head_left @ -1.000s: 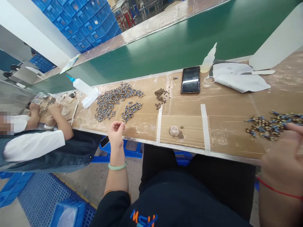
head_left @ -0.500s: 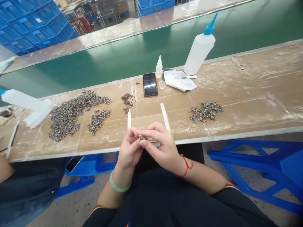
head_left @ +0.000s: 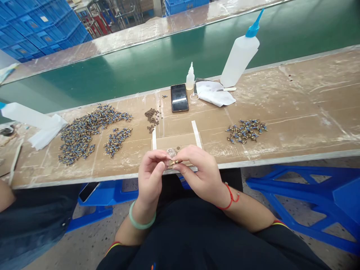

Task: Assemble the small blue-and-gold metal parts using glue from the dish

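A small brass-coloured part point(head_left: 174, 162) is pinched between the thumb and forefinger of my right hand point(head_left: 198, 168). My left hand point(head_left: 152, 174) meets it from the left, its fingers closed at the part's left end; what they hold is too small to make out. Just beyond the fingertips lies a small clear round dish point(head_left: 171, 152) on a cardboard piece point(head_left: 182, 141) with white tape strips. Piles of small blue and brass parts lie at the left point(head_left: 81, 135) and right point(head_left: 246, 131). Small brown discs point(head_left: 152, 116) are scattered behind my left hand.
A black phone point(head_left: 179, 98), a small dropper bottle point(head_left: 190, 77), a white cloth point(head_left: 214, 93) and a large blue-tipped bottle point(head_left: 239, 60) stand or lie along the back. Another bottle point(head_left: 26, 115) leans at the left. A person's arm point(head_left: 6, 197) shows at the left edge.
My right hand has shifted slightly right and my left hand slightly left, so the fingertips are farther apart. The brass part and the clear dish now show more.
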### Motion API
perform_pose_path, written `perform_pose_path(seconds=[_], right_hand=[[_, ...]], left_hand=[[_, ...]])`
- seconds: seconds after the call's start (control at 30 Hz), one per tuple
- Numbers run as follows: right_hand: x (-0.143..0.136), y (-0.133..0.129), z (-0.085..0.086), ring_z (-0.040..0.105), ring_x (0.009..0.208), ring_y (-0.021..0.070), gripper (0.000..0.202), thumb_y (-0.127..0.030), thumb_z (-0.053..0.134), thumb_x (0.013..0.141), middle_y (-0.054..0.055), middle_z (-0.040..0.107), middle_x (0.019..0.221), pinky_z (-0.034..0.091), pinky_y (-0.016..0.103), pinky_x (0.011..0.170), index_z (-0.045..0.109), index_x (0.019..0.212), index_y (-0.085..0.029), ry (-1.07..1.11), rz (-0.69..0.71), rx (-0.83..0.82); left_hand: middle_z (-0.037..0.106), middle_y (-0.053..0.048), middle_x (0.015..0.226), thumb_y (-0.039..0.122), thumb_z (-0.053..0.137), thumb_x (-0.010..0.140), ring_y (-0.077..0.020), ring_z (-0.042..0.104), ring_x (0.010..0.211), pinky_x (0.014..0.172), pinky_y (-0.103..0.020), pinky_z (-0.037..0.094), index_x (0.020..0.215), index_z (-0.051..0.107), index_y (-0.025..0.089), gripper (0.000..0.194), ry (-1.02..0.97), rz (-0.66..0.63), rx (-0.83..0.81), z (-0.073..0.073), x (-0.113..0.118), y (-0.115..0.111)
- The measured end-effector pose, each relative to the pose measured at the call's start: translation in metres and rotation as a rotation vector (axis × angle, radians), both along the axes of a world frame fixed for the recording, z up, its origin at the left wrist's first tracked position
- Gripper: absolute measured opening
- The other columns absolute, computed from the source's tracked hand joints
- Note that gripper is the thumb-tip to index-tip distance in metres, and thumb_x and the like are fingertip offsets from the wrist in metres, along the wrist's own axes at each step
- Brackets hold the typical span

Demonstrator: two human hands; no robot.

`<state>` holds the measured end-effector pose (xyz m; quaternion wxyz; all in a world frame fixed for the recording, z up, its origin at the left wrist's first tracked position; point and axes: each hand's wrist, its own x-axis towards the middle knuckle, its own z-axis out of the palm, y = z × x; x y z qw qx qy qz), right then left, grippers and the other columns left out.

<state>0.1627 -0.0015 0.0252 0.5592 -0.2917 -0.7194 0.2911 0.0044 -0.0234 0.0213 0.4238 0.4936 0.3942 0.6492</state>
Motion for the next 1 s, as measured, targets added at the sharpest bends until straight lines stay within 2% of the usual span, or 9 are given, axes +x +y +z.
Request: perform_pose_path(seconds=[0.1, 0.2, 0.37, 0.5, 0.6, 0.67, 0.73, 0.87, 1.0], right_hand=[[0.002, 0.0, 0.0, 0.073, 0.076, 0.0178, 0.011, -0.015, 0.072, 0.098, 0.002, 0.078, 0.083, 0.058, 0.032, 0.072, 0.075, 0.095, -0.025, -0.009, -0.005, 0.027], [0.004, 0.001, 0.001, 0.074, 0.076, 0.018, 0.011, -0.014, 0.073, 0.098, 0.003, 0.079, 0.084, 0.059, 0.032, 0.071, 0.076, 0.094, -0.024, -0.015, -0.015, 0.048], [0.005, 0.003, 0.002, 0.073, 0.077, 0.0173, 0.012, -0.012, 0.071, 0.098, 0.004, 0.078, 0.083, 0.06, 0.03, 0.07, 0.074, 0.093, -0.023, -0.058, 0.001, 0.066], [0.001, 0.001, -0.001, 0.07, 0.075, 0.0174, 0.015, -0.01, 0.068, 0.098, 0.002, 0.076, 0.082, 0.059, 0.032, 0.07, 0.072, 0.095, -0.024, -0.065, -0.01, 0.039], [-0.002, -0.002, -0.004, 0.07, 0.077, 0.017, 0.016, -0.008, 0.069, 0.097, 0.002, 0.077, 0.083, 0.059, 0.031, 0.071, 0.072, 0.103, -0.023, -0.004, -0.029, 0.018], [-0.004, -0.004, -0.007, 0.07, 0.078, 0.0163, 0.016, -0.01, 0.072, 0.096, 0.003, 0.077, 0.086, 0.059, 0.03, 0.073, 0.072, 0.107, -0.022, 0.057, -0.021, -0.018], [-0.005, -0.004, -0.01, 0.071, 0.081, 0.0163, 0.014, -0.015, 0.076, 0.095, 0.003, 0.076, 0.089, 0.06, 0.029, 0.073, 0.074, 0.107, -0.023, 0.107, -0.005, -0.058], [-0.006, -0.001, -0.018, 0.071, 0.085, 0.0171, 0.014, -0.017, 0.079, 0.093, 0.003, 0.074, 0.091, 0.06, 0.03, 0.074, 0.077, 0.105, -0.024, 0.161, 0.008, -0.076], [-0.005, 0.001, -0.021, 0.07, 0.084, 0.0168, 0.02, -0.009, 0.073, 0.094, 0.003, 0.072, 0.09, 0.059, 0.03, 0.073, 0.079, 0.105, -0.025, 0.188, -0.002, -0.088]], left_hand=[[0.072, -0.003, 0.092, 0.038, 0.084, 0.09, -0.0146, 0.064, 0.076, 0.067, -0.026, 0.053, 0.097, 0.08, 0.025, 0.015, 0.261, 0.03, 0.135, 0.005, -0.009, -0.001], [0.075, -0.005, 0.093, 0.033, 0.084, 0.091, -0.016, 0.067, 0.076, 0.066, -0.027, 0.054, 0.094, 0.081, 0.024, 0.009, 0.41, -0.009, 0.141, 0.012, -0.016, -0.002], [0.077, -0.004, 0.088, 0.028, 0.082, 0.092, -0.0147, 0.066, 0.07, 0.064, -0.026, 0.054, 0.094, 0.083, 0.025, 0.004, 0.452, -0.023, 0.109, 0.017, -0.02, 0.0], [0.074, -0.003, 0.076, 0.029, 0.082, 0.092, -0.0153, 0.063, 0.066, 0.063, -0.028, 0.051, 0.087, 0.082, 0.024, 0.007, 0.437, 0.026, 0.052, 0.008, -0.018, -0.001], [0.073, -0.004, 0.077, 0.036, 0.084, 0.09, -0.0163, 0.064, 0.07, 0.064, -0.028, 0.051, 0.083, 0.08, 0.023, 0.016, 0.309, 0.051, -0.053, -0.004, -0.015, -0.003], [0.071, -0.004, 0.077, 0.045, 0.088, 0.084, -0.0157, 0.063, 0.069, 0.062, -0.027, 0.051, 0.078, 0.076, 0.021, 0.028, 0.11, -0.006, -0.187, -0.011, -0.011, -0.002], [0.063, -0.001, 0.069, 0.052, 0.092, 0.076, -0.0116, 0.054, 0.06, 0.055, -0.023, 0.045, 0.074, 0.071, 0.019, 0.039, -0.114, -0.107, -0.364, -0.014, -0.006, -0.001], [0.048, 0.007, 0.057, 0.05, 0.098, 0.065, -0.0043, 0.034, 0.05, 0.047, -0.016, 0.029, 0.071, 0.064, 0.016, 0.048, -0.385, -0.238, -0.632, -0.006, 0.008, 0.001], [0.047, 0.006, 0.054, 0.053, 0.097, 0.064, -0.005, 0.035, 0.048, 0.045, -0.017, 0.028, 0.069, 0.064, 0.017, 0.049, -0.367, -0.268, -0.647, 0.0, 0.014, 0.003]])
